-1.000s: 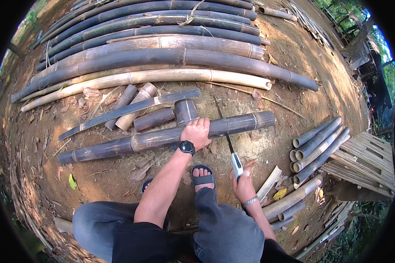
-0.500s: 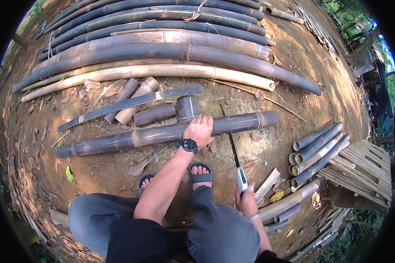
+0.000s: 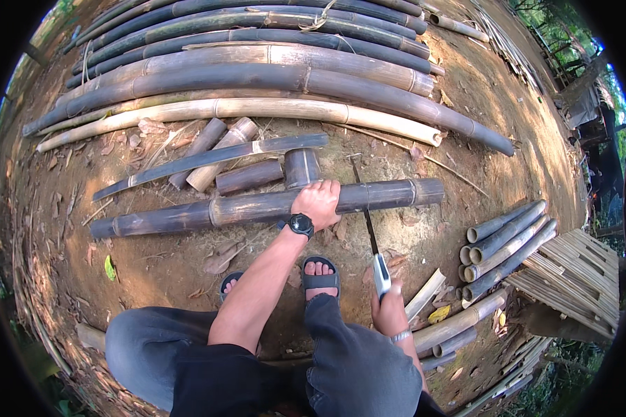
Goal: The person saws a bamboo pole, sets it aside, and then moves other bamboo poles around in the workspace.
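Note:
My left hand [image 3: 316, 205] is closed over the top of a dark bamboo pole [image 3: 250, 210] that lies crosswise in front of my feet. A short upright-looking bamboo piece [image 3: 302, 168] lies against the pole's far side, by my fingers. In my right hand [image 3: 389, 314] is the pale grip of a handsaw [image 3: 381, 272]. The saw's dark, narrow blade crosses the pole to the right of my left hand, its tip pointing away from me. How deep the blade sits in the bamboo I cannot tell.
Beyond the pole lie a split bamboo strip [image 3: 209, 163], short cut pieces [image 3: 249, 177] and a row of long poles [image 3: 271, 80]. On the right are stacked bamboo lengths [image 3: 511, 240] and a slatted bamboo panel [image 3: 577, 271]. My sandalled foot [image 3: 320, 271] is near the saw.
The saw has slid slightly forward, away from me, across the pole. My left hand keeps its hold on the bamboo. The whole view has shifted a little.

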### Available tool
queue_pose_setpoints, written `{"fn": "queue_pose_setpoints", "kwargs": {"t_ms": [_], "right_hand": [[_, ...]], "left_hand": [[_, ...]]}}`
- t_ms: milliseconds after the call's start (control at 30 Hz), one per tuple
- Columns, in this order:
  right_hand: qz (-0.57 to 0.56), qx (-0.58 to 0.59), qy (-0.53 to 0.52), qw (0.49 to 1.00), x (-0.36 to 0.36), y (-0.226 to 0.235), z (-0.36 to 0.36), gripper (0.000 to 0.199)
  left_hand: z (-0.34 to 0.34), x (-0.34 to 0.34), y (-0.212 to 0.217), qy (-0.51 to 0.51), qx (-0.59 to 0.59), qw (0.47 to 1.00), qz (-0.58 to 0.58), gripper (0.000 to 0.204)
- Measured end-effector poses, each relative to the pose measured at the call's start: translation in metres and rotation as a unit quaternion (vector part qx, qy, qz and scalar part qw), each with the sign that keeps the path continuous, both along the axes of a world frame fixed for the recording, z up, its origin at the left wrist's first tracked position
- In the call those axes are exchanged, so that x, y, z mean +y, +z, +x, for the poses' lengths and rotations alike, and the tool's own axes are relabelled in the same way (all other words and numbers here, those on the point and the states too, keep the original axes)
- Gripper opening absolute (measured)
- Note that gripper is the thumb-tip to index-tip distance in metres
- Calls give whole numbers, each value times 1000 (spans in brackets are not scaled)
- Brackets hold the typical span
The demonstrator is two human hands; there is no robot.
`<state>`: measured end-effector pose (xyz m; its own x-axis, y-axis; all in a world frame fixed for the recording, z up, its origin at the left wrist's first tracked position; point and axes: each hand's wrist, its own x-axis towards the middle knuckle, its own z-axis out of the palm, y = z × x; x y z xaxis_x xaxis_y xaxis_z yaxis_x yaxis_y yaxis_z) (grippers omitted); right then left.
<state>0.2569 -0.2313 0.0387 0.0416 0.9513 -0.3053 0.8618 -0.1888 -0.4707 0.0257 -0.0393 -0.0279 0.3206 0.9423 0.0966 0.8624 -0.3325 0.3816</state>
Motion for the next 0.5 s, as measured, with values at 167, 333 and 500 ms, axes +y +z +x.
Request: {"fn": "queue_pose_setpoints", "kwargs": {"t_ms": [167, 333, 500], "right_hand": [[-35, -12, 3, 999, 15, 3, -3, 49], [18, 15, -7, 1000, 6, -9, -1, 44], [64, 5, 5, 998, 23, -24, 7, 46]], "left_hand": [[8, -1, -2, 6, 6, 999, 49, 58], [1, 13, 1, 11, -1, 998, -68, 50], [14, 17, 11, 2, -5, 996, -94, 51]]}}
